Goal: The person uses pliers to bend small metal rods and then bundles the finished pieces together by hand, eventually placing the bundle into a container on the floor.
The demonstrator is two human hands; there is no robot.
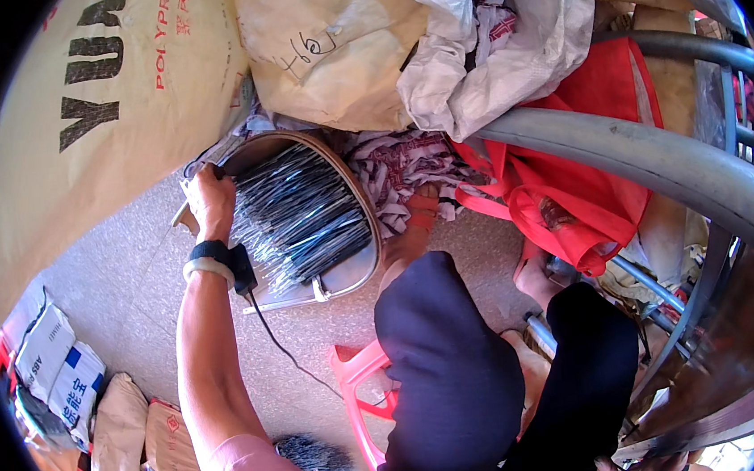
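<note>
My left hand is closed in a fist at the left edge of a brown-rimmed seat with a metal frame. A small dark piece shows at its fingers, but I cannot make out what it is. Beside the fist, a thick bundle of thin, dark, shiny strips lies across the seat. My left wrist carries a black strap with a small box and a cable. At the bottom edge, to the right of my legs, part of my right hand shows. Its fingers are mostly cut off by the frame.
Large tan sacks stand along the far side, with striped cloth below them. A red bag hangs by a curved metal bar at right. A pink stool and a dark bristly bundle are near; packages lie left.
</note>
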